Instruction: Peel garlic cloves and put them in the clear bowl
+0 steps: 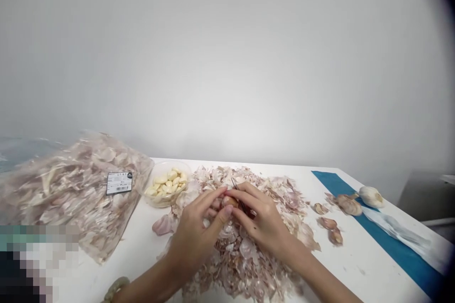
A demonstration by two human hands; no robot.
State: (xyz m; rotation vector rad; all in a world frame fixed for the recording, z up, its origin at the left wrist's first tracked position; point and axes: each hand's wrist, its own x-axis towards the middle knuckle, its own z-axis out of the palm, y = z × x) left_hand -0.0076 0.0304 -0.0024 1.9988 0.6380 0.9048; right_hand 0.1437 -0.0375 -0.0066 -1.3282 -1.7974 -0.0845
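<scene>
On the white worktop (pixel 355 265): a person's two bare hands work close together above a deep heap of papery garlic skins (pixel 241 265), which spreads across the middle of the surface.

Left hand (pixel 195 232): the grip is narrow, with thumb and fingertips closed on a skin-covered garlic clove (pixel 229 202). A pale bangle (pixel 115 289) sits at the wrist, at the bottom edge of the view.

Right hand (pixel 263 218): the grip is also narrow, its fingers pressed against the same clove and closed around a slim pointed metal tool (pixel 239 197). The tool's exact kind is too small to tell.

Held clove: pinkish brown, raised just above the heap between both hands, and partly hidden by the fingers.

Left of the hands: a clear plastic tub (pixel 170 163) of peeled garlic cloves (pixel 167 184) stands at the far edge of the heap. A loose pink clove (pixel 163 225) lies just beside the heap. Further left sits a bulging clear plastic bag (pixel 71 189) packed with skins, bearing a printed barcode label (pixel 119 182).

Right of the hands: three loose cloves (pixel 327 222) lie on the worktop. A broken garlic bulb (pixel 350 205) and a whole white garlic bulb (pixel 371 196) rest at a blue strip (pixel 401 251), which crumpled clear film (pixel 398 232) partly covers.
</scene>
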